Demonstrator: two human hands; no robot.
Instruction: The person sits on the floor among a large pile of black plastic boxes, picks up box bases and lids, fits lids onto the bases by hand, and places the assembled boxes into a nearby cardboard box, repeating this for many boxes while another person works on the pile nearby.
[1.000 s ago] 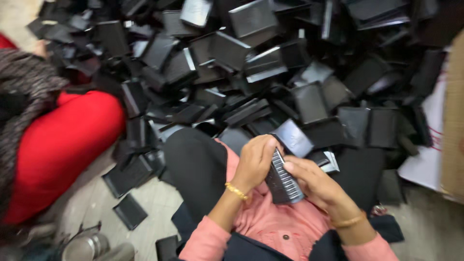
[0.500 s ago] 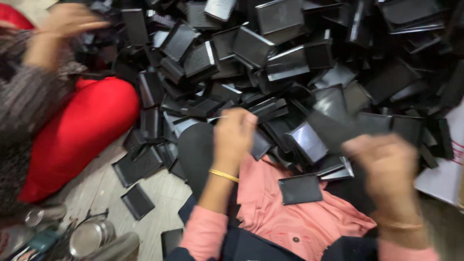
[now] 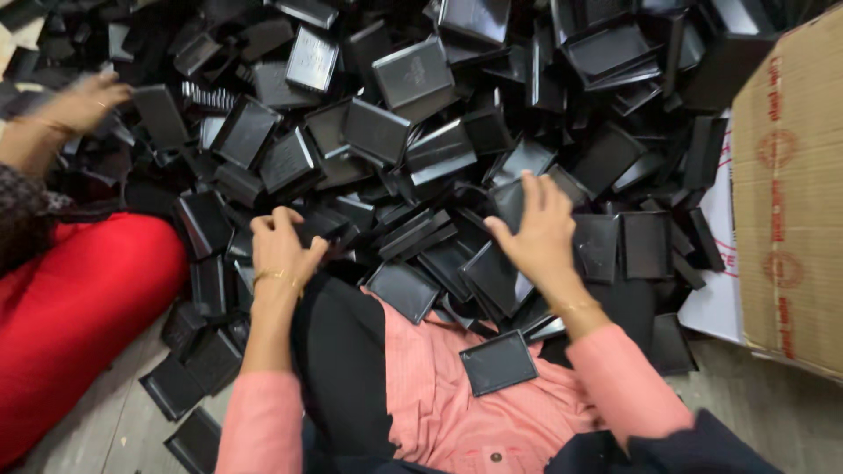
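Observation:
A big heap of black rectangular plastic trays (image 3: 413, 79) covers the floor in front of me. My left hand (image 3: 283, 244) reaches into the near edge of the heap, fingers curled over a black tray (image 3: 320, 224); whether it grips the piece is unclear. My right hand (image 3: 537, 230) lies spread on several black trays (image 3: 500, 272) at the middle of the pile, fingers apart. One black tray (image 3: 499, 362) rests on my pink-clothed lap.
A person in red clothing (image 3: 70, 325) sits at the left, their hand (image 3: 83, 104) in the heap's far-left part. A brown cardboard box (image 3: 790, 193) stands at the right. Loose trays (image 3: 176, 386) lie on the grey floor at the lower left.
Both hands held a ridged black piece near my lap a second ago. They have since parted and reached forward into the heap. A black tray now lies on my lap.

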